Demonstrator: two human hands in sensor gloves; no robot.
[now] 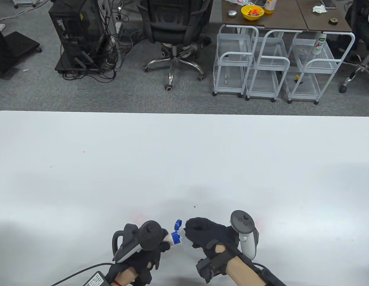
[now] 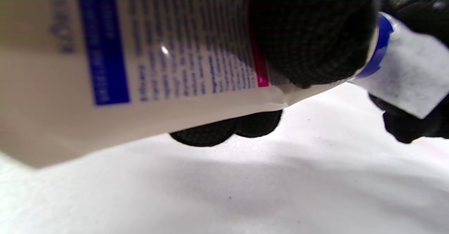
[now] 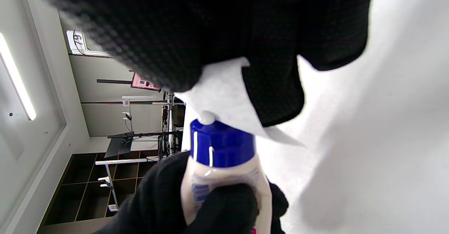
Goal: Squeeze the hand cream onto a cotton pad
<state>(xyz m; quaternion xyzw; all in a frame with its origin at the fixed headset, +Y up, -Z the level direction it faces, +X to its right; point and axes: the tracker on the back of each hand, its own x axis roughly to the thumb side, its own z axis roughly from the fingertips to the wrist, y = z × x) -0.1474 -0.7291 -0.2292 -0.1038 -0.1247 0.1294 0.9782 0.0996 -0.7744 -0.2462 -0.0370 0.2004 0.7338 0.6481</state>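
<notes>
My left hand grips the hand cream tube, nozzle toward three o'clock against the cotton pad my right hand pinches, to catch the cream.

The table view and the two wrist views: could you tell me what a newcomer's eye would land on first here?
Near the table's front edge, two black-gloved hands meet: the left hand grips a white hand cream tube with a blue flip cap open. Its nozzle touches a white cotton pad held by the right hand. Beyond the table stand an office chair and white wire carts.
</notes>
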